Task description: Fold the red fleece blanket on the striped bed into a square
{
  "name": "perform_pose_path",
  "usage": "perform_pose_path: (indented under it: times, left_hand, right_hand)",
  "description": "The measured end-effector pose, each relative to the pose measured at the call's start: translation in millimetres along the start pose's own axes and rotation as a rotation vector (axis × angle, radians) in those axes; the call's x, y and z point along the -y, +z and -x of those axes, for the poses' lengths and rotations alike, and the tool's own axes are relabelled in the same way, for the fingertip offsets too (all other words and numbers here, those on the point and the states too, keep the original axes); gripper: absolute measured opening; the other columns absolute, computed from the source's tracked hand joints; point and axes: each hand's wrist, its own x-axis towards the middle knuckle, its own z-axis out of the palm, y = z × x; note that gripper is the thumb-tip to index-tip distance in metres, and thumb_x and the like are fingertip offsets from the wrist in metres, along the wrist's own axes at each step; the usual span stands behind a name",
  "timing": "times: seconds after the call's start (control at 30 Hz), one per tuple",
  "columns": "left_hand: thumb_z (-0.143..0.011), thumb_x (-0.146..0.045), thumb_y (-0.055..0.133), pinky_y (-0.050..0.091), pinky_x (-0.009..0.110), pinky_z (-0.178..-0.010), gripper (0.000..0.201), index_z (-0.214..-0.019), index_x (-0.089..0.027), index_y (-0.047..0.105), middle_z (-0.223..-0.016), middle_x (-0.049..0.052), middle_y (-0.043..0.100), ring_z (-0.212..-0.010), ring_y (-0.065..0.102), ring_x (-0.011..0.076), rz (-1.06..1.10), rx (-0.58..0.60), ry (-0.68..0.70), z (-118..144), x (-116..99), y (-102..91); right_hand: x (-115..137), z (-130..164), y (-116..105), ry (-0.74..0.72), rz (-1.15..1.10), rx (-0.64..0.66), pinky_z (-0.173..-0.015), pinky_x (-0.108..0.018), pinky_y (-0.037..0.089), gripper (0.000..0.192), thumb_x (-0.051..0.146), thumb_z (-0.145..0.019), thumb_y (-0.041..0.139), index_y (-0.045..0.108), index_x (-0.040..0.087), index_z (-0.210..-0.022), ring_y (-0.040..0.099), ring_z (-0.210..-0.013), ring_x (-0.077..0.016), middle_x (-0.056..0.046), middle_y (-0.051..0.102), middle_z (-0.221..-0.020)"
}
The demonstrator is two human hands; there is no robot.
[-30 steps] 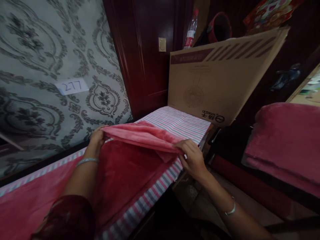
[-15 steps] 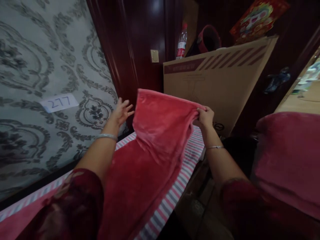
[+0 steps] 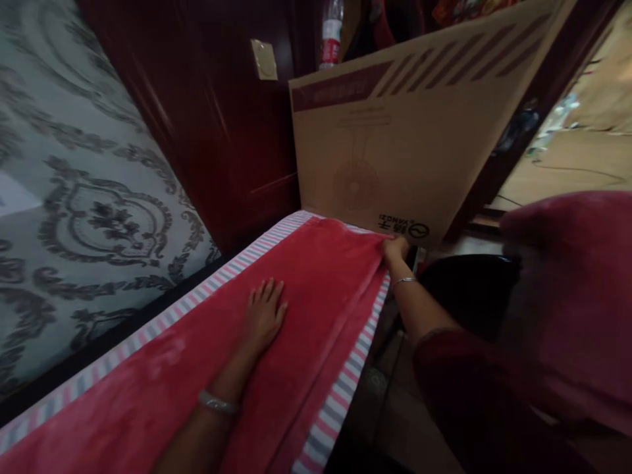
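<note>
A red plush blanket [image 3: 320, 289], folded into a long strip, lies over a striped sheet [image 3: 345, 388] whose pink, grey and white edges show on both sides. My left hand [image 3: 265, 313] rests flat on the blanket's upper face with its fingers spread. At the far right corner, my right hand [image 3: 396, 250] grips the blanket's edge, its fingers closed on the fabric. A fold line runs along the blanket's right side, with a lower layer showing under it.
Behind the far end stands a large cardboard box [image 3: 385, 145], with a bottle [image 3: 330, 39] above its left side. Patterned wallpaper [image 3: 108, 204] runs along the left. A black tub [image 3: 464, 283] and a dark pink padded thing [image 3: 582, 296] are at the right.
The blanket's far end, held up before, now lies down on the sheet. My left hand has come from the air onto the blanket. My right hand has lowered, still gripping the corner.
</note>
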Motion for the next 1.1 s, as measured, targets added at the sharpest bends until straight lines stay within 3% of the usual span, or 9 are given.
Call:
perform_pose_path:
  times: [0.1, 0.2, 0.33, 0.43, 0.5, 0.73, 0.97, 1.1]
  left_hand:
    - [-0.095, -0.031, 0.048, 0.029, 0.057, -0.116, 0.049, -0.141, -0.014, 0.054, -0.152, 0.018, 0.046, -0.142, 0.039, 0.0356, -0.001, -0.055, 0.048, -4, 0, -3.6]
    - [-0.095, -0.031, 0.047, 0.036, 0.053, -0.112, 0.039, -0.126, -0.014, 0.062, -0.137, 0.017, 0.059, -0.13, 0.052, 0.0326, 0.106, -0.099, 0.159, 0, -17, -14.6]
    - [-0.095, -0.036, 0.048, 0.051, 0.039, -0.092, 0.025, -0.102, -0.019, 0.065, -0.107, 0.009, 0.066, -0.1, 0.063, 0.0235, 0.229, 0.102, 0.285, 22, -70, -31.4]
    - [-0.089, -0.039, 0.058, 0.051, 0.04, -0.088, 0.028, -0.106, -0.017, 0.061, -0.111, 0.011, 0.063, -0.101, 0.062, 0.0265, 0.157, 0.281, 0.248, 35, -108, -33.7]
    - [-0.088, -0.035, 0.059, 0.048, 0.041, -0.092, 0.031, -0.112, -0.016, 0.059, -0.116, 0.013, 0.061, -0.108, 0.06, 0.0292, 0.103, 0.335, 0.227, 37, -122, -30.4]
    - [-0.093, -0.014, 0.038, 0.044, 0.035, -0.085, 0.021, -0.101, -0.015, 0.058, -0.102, 0.013, 0.065, -0.098, 0.063, 0.0241, 0.072, 0.438, 0.056, 20, -129, -25.7]
    - [-0.095, -0.019, 0.041, 0.04, 0.03, -0.079, 0.016, -0.094, -0.019, 0.057, -0.097, 0.008, 0.065, -0.091, 0.061, 0.0205, 0.142, 0.38, 0.146, 26, -132, -12.4]
    - [-0.096, -0.019, 0.039, 0.039, 0.03, -0.079, 0.018, -0.092, -0.02, 0.056, -0.095, 0.007, 0.063, -0.09, 0.06, 0.0197, 0.151, 0.34, 0.174, 30, -129, -7.3]
  right_hand:
    - [-3, -7, 2, 0.062, 0.028, 0.003, -0.082, -0.033, 0.054, 0.034, 0.015, -0.088, 0.054, 0.071, 0.011, -0.117, 0.069, -0.1, -0.0283, -0.018, 0.073, -0.105]
    - [-4, -10, 2, 0.08, 0.041, 0.013, -0.085, -0.032, 0.053, 0.036, 0.014, -0.086, 0.056, 0.072, 0.011, -0.118, 0.069, -0.101, -0.0283, -0.019, 0.073, -0.106]
    - [-6, -12, 1, 0.076, 0.051, 0.049, -0.084, -0.035, 0.054, 0.036, 0.016, -0.085, 0.057, 0.072, 0.009, -0.117, 0.069, -0.102, -0.0304, -0.022, 0.073, -0.108]
    - [-6, -15, 1, 0.042, 0.058, 0.081, -0.085, -0.034, 0.054, 0.033, 0.018, -0.085, 0.058, 0.073, 0.008, -0.113, 0.069, -0.103, -0.0302, -0.022, 0.073, -0.107]
    - [-7, -17, 0, 0.017, 0.06, 0.096, -0.086, -0.033, 0.053, 0.031, 0.018, -0.085, 0.059, 0.075, 0.008, -0.11, 0.069, -0.104, -0.03, -0.021, 0.074, -0.105]
    - [-12, -22, -7, -0.06, 0.017, 0.096, -0.082, -0.029, 0.053, 0.034, 0.016, -0.084, 0.056, 0.075, 0.015, -0.111, 0.071, -0.099, -0.0256, -0.015, 0.075, -0.107]
    - [-21, -18, -5, -0.072, -0.02, 0.044, -0.083, -0.031, 0.053, 0.032, 0.014, -0.083, 0.055, 0.075, 0.011, -0.107, 0.07, -0.098, -0.0268, -0.017, 0.075, -0.103]
    - [-22, -14, -3, -0.079, -0.032, 0.01, -0.088, -0.03, 0.052, 0.037, 0.013, -0.084, 0.053, 0.072, 0.014, -0.116, 0.069, -0.103, -0.0241, -0.014, 0.075, -0.109]
